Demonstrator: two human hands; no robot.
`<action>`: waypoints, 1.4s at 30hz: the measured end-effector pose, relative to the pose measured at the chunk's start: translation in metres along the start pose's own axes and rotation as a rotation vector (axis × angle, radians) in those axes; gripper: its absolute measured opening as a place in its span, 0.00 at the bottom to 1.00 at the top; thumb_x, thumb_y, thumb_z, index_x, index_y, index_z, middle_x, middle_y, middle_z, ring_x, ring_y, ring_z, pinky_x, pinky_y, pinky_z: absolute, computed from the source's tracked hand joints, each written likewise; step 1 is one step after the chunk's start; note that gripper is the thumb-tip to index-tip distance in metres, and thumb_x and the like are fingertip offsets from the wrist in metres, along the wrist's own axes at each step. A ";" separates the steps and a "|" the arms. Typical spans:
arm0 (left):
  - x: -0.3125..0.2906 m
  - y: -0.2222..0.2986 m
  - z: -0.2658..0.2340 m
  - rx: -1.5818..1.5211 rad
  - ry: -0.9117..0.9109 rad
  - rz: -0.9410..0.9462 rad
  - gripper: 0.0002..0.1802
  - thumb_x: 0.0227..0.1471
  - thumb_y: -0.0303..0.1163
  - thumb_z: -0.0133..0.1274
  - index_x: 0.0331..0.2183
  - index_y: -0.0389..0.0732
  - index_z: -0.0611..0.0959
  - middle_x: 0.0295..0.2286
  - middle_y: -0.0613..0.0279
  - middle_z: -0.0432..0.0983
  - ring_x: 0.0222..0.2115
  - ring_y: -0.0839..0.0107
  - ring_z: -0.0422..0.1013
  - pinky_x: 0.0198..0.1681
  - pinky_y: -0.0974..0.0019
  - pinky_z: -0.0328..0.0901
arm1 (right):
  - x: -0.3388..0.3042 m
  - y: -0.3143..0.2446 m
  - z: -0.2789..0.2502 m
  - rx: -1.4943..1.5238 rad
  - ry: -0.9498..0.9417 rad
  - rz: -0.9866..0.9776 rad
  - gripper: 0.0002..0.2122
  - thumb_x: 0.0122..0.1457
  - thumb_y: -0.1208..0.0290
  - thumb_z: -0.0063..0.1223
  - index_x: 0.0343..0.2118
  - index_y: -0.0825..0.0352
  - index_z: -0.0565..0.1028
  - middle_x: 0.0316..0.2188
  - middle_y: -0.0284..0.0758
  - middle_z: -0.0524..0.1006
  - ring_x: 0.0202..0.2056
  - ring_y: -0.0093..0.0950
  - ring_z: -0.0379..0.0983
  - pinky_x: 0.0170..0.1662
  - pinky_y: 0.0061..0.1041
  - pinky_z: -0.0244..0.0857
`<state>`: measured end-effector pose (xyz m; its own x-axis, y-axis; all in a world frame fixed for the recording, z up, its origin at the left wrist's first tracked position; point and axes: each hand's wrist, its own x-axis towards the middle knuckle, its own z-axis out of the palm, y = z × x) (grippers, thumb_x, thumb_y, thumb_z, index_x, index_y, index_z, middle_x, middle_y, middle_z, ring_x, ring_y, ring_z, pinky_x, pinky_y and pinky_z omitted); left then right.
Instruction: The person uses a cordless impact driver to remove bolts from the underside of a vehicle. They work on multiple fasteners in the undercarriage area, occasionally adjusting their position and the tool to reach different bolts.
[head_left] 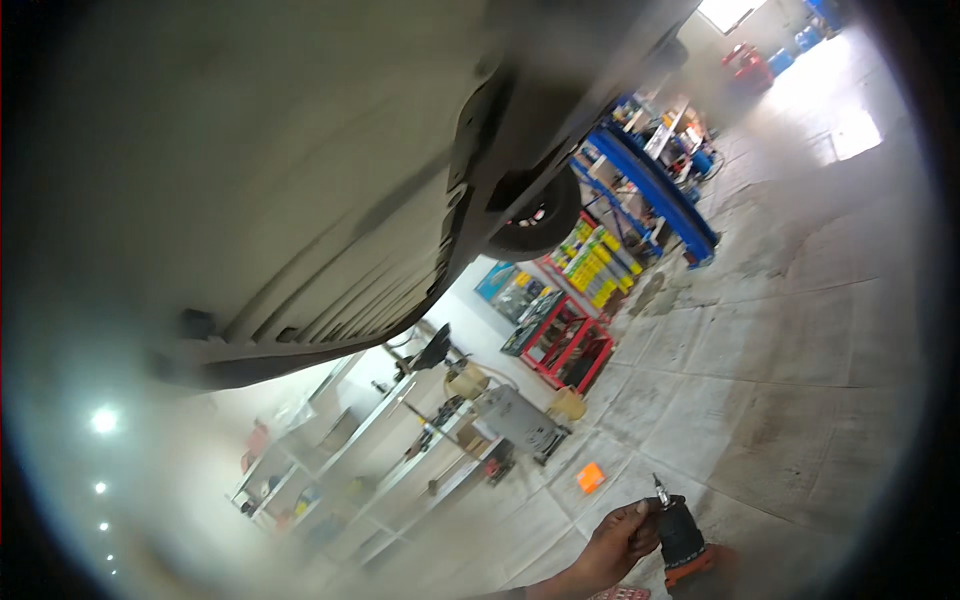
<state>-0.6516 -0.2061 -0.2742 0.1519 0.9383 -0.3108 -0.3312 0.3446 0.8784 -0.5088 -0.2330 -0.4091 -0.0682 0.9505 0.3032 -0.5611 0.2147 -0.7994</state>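
My left hand comes in from the lower edge, fingers closed at the front end of a drill with a black chuck and orange-red body. From the chuck a short metal driver bit points upward, beside my thumb. The drill's rear and handle are blurred and cut off by the lower edge. My right hand does not show. Overhead, the underside of a raised car fills the upper left, with a ribbed panel along its edge and a wheel at its far side.
An orange block lies on the tiled floor. Beyond stand a grey tank, a red tool cart, and a blue lift post. White shelves with assorted parts line the wall. Part of the view is smeared.
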 end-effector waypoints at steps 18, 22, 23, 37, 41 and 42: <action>-0.045 -0.007 0.000 -0.137 0.708 0.371 0.11 0.59 0.34 0.48 0.38 0.36 0.79 0.17 0.77 0.59 0.19 0.85 0.58 0.28 0.76 0.62 | 0.018 0.001 0.020 -0.112 -0.432 0.138 0.18 0.57 0.55 0.48 0.18 0.64 0.73 0.17 0.34 0.74 0.21 0.27 0.70 0.23 0.28 0.63; -0.047 -0.017 -0.007 -0.228 0.667 0.347 0.11 0.59 0.34 0.48 0.37 0.36 0.78 0.19 0.73 0.66 0.21 0.81 0.66 0.33 0.71 0.68 | 0.015 0.002 0.008 -0.120 -0.457 0.178 0.17 0.56 0.55 0.49 0.18 0.64 0.74 0.17 0.34 0.74 0.21 0.28 0.71 0.23 0.28 0.63; -0.050 -0.021 -0.007 -0.223 0.665 0.340 0.11 0.59 0.34 0.48 0.37 0.36 0.78 0.21 0.70 0.68 0.22 0.79 0.68 0.33 0.70 0.69 | 0.013 0.002 0.006 -0.123 -0.462 0.183 0.17 0.55 0.55 0.49 0.18 0.64 0.74 0.17 0.34 0.74 0.21 0.28 0.71 0.23 0.28 0.63; -0.072 -0.114 -0.083 -0.629 0.766 0.245 0.13 0.61 0.40 0.43 0.36 0.43 0.77 0.28 0.64 0.76 0.27 0.75 0.71 0.25 0.75 0.59 | 0.018 0.004 -0.001 -0.178 -0.552 0.245 0.14 0.52 0.57 0.52 0.17 0.62 0.74 0.16 0.34 0.74 0.21 0.30 0.71 0.23 0.30 0.63; -0.071 -0.098 -0.060 -0.703 0.677 0.167 0.19 0.60 0.43 0.46 0.39 0.36 0.77 0.25 0.66 0.73 0.23 0.79 0.66 0.24 0.75 0.60 | 0.026 0.016 0.005 -0.191 -0.581 0.239 0.13 0.51 0.58 0.53 0.17 0.62 0.75 0.16 0.34 0.74 0.21 0.31 0.72 0.23 0.30 0.63; -0.063 -0.076 -0.035 -0.652 0.793 0.157 0.19 0.60 0.43 0.46 0.39 0.35 0.78 0.25 0.66 0.73 0.23 0.79 0.66 0.24 0.75 0.60 | 0.029 0.019 0.008 -0.193 -0.599 0.226 0.13 0.50 0.58 0.53 0.17 0.62 0.75 0.16 0.34 0.74 0.21 0.31 0.72 0.23 0.30 0.63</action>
<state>-0.6681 -0.2902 -0.3341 -0.5146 0.6429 -0.5673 -0.7698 -0.0551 0.6359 -0.5281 -0.2031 -0.4120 -0.6444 0.6999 0.3081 -0.3251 0.1139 -0.9388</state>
